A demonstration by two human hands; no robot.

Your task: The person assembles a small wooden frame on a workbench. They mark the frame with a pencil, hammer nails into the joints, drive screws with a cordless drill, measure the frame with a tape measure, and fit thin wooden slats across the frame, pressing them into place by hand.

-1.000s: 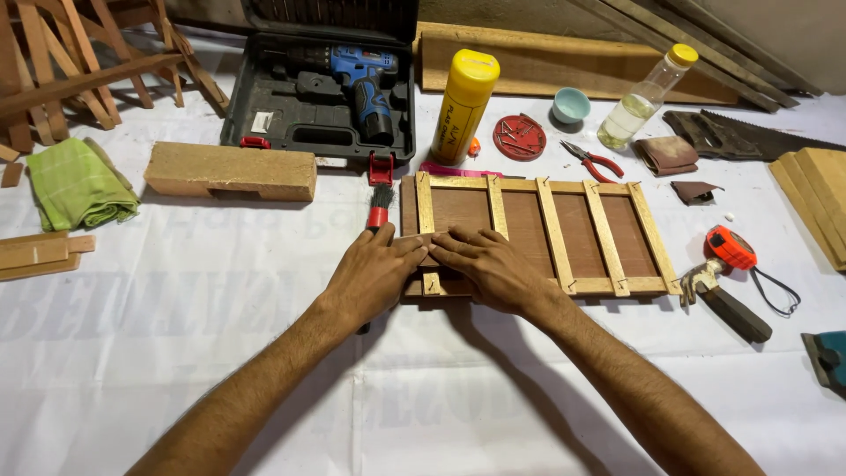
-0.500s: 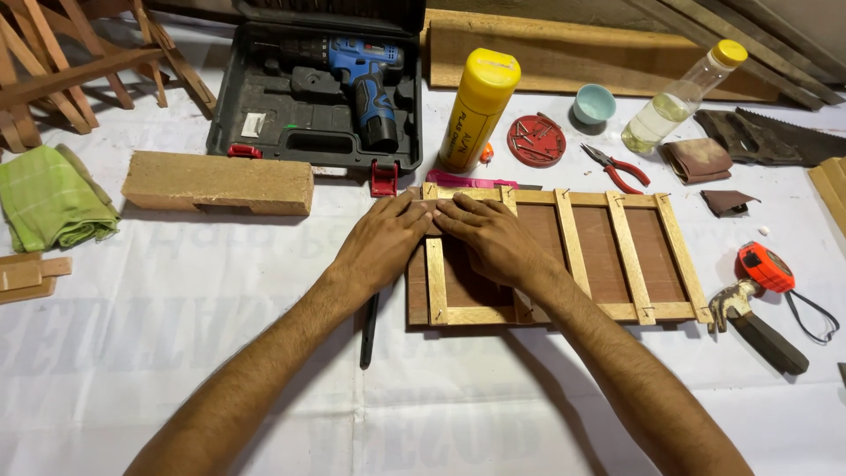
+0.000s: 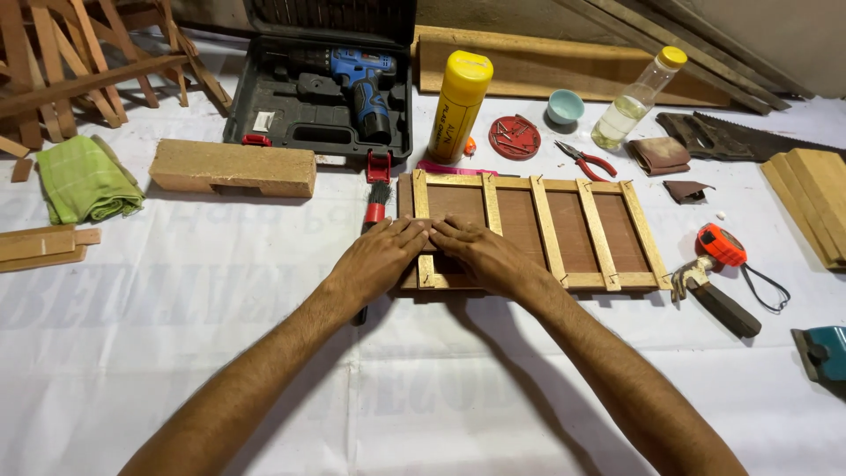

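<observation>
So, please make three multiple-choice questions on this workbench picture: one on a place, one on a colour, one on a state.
1. Where do both hands rest?
A) on the saw
B) on the left end of the wooden frame
C) on the green cloth

2. What colour is the tall bottle?
A) yellow
B) black
C) white

3. The drill case is:
A) shut
B) upside down
C) open

B: the left hand and right hand press the wooden frame.
A: the tall bottle is yellow.
C: the drill case has its lid raised, drill showing.
</observation>
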